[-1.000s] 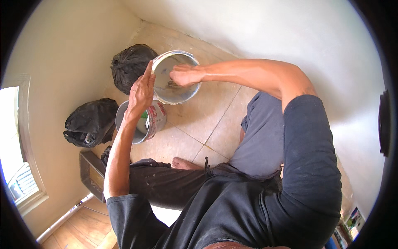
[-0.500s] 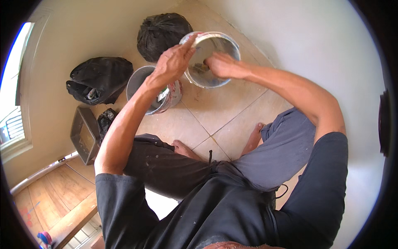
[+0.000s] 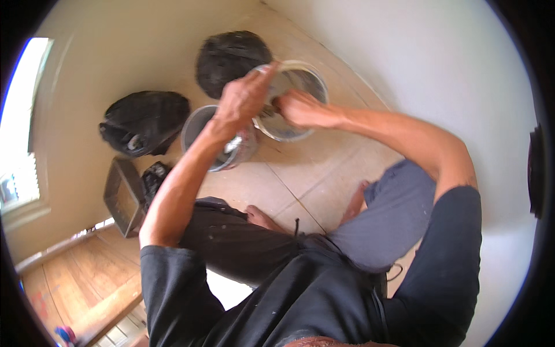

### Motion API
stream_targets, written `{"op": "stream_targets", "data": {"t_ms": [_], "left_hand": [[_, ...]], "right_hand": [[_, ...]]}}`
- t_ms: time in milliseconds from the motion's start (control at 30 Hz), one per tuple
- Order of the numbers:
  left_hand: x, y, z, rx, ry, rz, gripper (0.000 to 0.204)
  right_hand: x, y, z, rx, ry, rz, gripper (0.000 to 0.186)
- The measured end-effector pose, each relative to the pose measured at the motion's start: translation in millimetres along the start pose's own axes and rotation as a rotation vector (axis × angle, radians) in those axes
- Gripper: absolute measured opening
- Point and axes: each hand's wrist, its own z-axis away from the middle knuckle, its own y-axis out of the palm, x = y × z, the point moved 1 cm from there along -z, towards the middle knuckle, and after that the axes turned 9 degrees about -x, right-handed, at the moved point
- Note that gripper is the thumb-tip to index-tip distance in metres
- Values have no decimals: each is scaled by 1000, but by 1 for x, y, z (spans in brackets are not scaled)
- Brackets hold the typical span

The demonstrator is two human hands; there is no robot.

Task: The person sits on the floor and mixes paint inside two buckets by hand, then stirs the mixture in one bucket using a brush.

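Note:
My left hand (image 3: 245, 103) grips the left rim of a round, pale bucket (image 3: 307, 82) smeared with paint, its fingers stretched toward the far side. Inside that bucket's mouth is my right hand (image 3: 302, 110), closed around something small and brownish, mostly hidden by the fingers. A second, grey bucket (image 3: 193, 130) stands just left of the first, partly under my left wrist. Something whitish shows inside it, too blurred to name.
Two black plastic bags (image 3: 144, 122) lie by the left wall and behind the buckets. A grey rectangular tub (image 3: 120, 196) leans near a small black bag (image 3: 155, 180). A wooden surface (image 3: 87, 283) lies at lower left. My bare feet rest on floor tiles (image 3: 283, 179).
My right hand has shifted left and slightly nearer inside the pale bucket, closer to my left hand. The left hand keeps to the rim. The whole view has tilted a little.

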Motion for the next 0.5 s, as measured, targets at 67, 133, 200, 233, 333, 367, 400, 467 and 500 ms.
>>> {"op": "stream_targets", "data": {"t_ms": [67, 133, 200, 233, 333, 367, 400, 467, 500], "left_hand": [[4, -5, 2, 17, 5, -27, 61], [3, -7, -1, -21, 26, 29, 58], [0, -10, 6, -26, 9, 56, 54], [-5, -8, 5, -18, 3, 61, 52], [-13, -3, -1, -12, 66, 59, 55], [-14, -8, -1, -31, 96, 43, 56], [-13, -13, -1, -46, 96, 14, 57], [-13, -14, 0, -66, 99, -15, 59], [-8, -14, -1, -86, 115, -30, 59]], "right_hand": [[16, 4, -2, 4, 115, -8, 11], [15, 6, -1, -43, 177, -45, 15], [24, 7, -9, -33, 241, -45, 17], [30, -2, -10, -10, 292, 8, 18], [31, -14, -4, -19, 393, 48, 19], [34, -13, -8, -28, 405, 33, 20], [35, -13, -13, -30, 400, 17, 20], [39, -15, -15, -27, 414, -8, 21], [40, -14, -18, -38, 401, -12, 22]]}}
